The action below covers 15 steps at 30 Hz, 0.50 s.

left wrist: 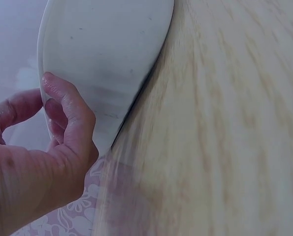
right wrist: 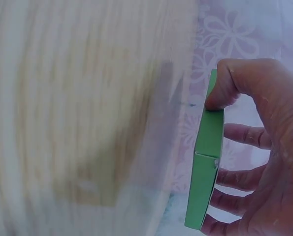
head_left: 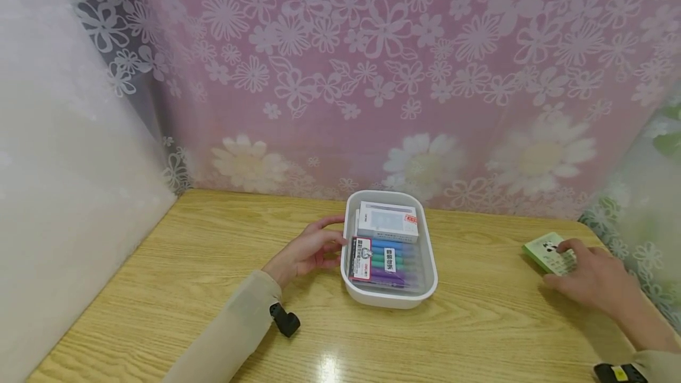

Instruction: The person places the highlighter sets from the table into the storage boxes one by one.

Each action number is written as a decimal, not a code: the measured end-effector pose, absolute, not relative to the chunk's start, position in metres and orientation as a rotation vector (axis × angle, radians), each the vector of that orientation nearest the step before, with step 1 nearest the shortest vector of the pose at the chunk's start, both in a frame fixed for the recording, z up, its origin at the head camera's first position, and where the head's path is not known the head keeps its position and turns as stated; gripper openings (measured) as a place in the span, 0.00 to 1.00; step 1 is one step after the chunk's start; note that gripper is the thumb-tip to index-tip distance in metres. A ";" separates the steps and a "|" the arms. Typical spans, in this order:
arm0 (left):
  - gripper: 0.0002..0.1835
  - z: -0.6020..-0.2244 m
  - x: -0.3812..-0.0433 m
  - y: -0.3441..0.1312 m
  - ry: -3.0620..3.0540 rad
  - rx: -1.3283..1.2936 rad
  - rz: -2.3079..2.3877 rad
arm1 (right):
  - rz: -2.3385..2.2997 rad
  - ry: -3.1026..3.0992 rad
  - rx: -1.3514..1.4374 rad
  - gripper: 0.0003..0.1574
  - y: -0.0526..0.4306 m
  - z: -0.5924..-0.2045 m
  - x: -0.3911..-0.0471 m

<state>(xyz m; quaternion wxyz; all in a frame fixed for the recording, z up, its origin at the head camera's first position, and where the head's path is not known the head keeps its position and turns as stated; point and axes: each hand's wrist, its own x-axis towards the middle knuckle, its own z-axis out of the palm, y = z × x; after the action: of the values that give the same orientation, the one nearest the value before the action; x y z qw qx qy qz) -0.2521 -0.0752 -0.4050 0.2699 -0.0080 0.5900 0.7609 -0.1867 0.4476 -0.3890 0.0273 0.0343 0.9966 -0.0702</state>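
My left hand [head_left: 312,251] is at the left side of a white plastic storage bin [head_left: 391,300], its fingers curled at the rim. The left wrist view shows the thumb and fingers of this hand [left wrist: 62,132] gripping the edge of the bin's smooth wall [left wrist: 112,54]. Inside the bin lie a white box [head_left: 387,221] and a clear pack of coloured pens [head_left: 388,262]. Far to the right, my right hand [head_left: 598,276] holds a flat green box [head_left: 550,253] with a panda print. Its thumb and fingers pinch the box's narrow green sides [right wrist: 208,142] over the table's right end.
A wood-grain table [head_left: 213,288] lies under everything. Behind it hangs a pink flowered curtain [head_left: 319,75], with a pale sheet [head_left: 80,164] along the left side. More flowered cloth [head_left: 649,241] hangs at the right edge.
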 end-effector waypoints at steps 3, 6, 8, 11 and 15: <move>0.37 -0.405 -0.252 -0.076 1.591 -0.016 2.047 | -0.202 3.114 0.057 0.52 0.441 -0.387 -0.185; 0.36 -0.405 -0.251 -0.076 1.591 -0.014 2.046 | -0.199 3.148 0.005 0.49 0.434 -0.385 -0.184; 0.36 -0.405 -0.251 -0.076 1.590 -0.014 2.046 | -0.203 3.158 -0.012 0.48 0.429 -0.383 -0.183; 0.36 -0.405 -0.251 -0.077 1.590 -0.010 2.044 | -0.237 3.154 -0.028 0.47 0.422 -0.379 -0.182; 0.36 -0.405 -0.252 -0.077 1.593 -0.005 2.044 | -0.282 3.161 -0.048 0.47 0.412 -0.374 -0.182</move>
<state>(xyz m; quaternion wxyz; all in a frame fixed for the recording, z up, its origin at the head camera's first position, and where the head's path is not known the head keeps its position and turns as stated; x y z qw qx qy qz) -0.2515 -0.0770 -0.4050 0.2716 -0.0020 0.5915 0.7592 -0.1818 0.4124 -0.3741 -0.0162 -0.0151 0.9958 -0.0889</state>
